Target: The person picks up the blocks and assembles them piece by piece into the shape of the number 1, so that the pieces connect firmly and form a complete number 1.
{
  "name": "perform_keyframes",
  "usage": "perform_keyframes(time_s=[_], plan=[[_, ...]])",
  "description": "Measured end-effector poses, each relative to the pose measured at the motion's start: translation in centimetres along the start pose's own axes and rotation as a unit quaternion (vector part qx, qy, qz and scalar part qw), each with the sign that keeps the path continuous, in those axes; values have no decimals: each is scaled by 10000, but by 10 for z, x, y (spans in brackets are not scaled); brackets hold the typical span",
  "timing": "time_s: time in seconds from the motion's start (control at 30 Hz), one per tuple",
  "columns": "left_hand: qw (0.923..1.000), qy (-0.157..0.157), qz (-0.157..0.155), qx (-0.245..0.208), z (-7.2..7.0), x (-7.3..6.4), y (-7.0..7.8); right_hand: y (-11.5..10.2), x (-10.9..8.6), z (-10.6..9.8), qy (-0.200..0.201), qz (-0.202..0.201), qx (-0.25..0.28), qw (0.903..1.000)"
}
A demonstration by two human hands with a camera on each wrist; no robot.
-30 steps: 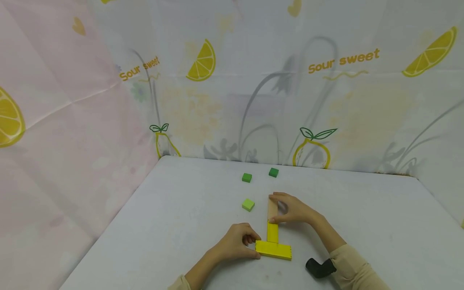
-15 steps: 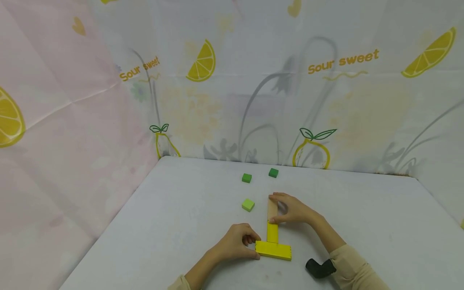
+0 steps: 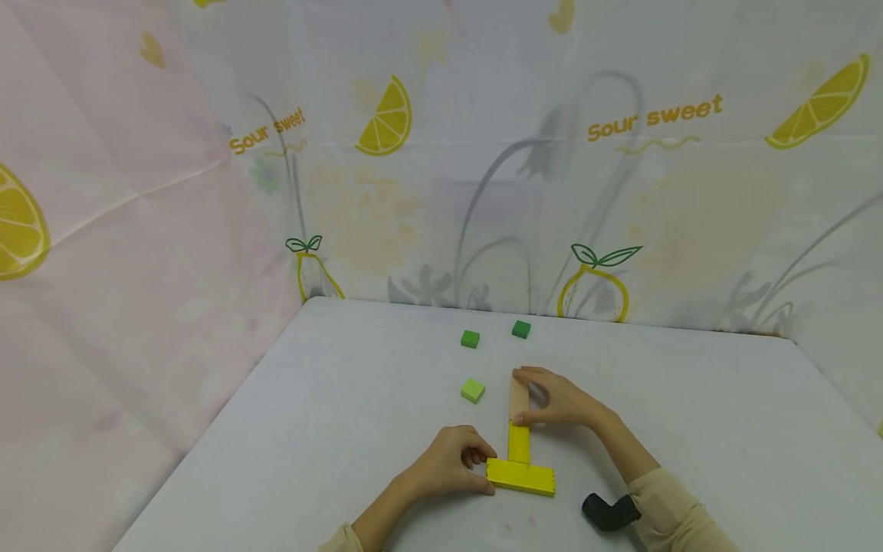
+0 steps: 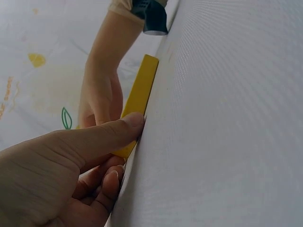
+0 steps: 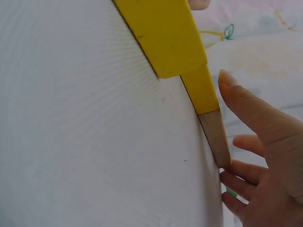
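Observation:
In the head view a long yellow block (image 3: 520,477) lies crosswise nearest the person. My left hand (image 3: 450,461) pinches its left end between thumb and fingers, with the thumb on the near side. A second yellow block (image 3: 519,443) runs away from its middle, end-on against it, forming a T. Beyond that, in line, lies a plain wooden block (image 3: 519,397). My right hand (image 3: 560,399) spans the wooden block lengthwise, fingertips at its far end and thumb by the joint with the yellow one. The right wrist view shows the wooden block (image 5: 217,139) flush with its yellow neighbour.
Beyond the hands lie a light green block (image 3: 472,390), a mid-green block (image 3: 470,339) and a dark green block (image 3: 521,329). A black elbow-shaped piece (image 3: 608,512) sits beside the right sleeve. A lemon-printed cloth (image 3: 441,192) hangs behind the white table (image 3: 331,399).

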State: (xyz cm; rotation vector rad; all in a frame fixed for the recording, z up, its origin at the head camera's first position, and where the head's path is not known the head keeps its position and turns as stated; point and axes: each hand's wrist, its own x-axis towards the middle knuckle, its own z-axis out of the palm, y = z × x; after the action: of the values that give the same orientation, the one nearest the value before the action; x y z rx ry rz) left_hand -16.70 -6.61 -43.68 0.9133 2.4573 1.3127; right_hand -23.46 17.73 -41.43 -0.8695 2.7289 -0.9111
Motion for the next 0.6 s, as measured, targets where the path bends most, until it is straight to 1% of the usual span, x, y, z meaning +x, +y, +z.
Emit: perform_keyframes(time_s=[0.33, 0.6], plan=[[10000, -43, -44, 5, -1, 1, 0, 15, 4, 0, 280, 47, 165, 9995], [10000, -42, -14, 30, -1, 1, 0, 18, 4, -4, 211, 118, 498, 9985]])
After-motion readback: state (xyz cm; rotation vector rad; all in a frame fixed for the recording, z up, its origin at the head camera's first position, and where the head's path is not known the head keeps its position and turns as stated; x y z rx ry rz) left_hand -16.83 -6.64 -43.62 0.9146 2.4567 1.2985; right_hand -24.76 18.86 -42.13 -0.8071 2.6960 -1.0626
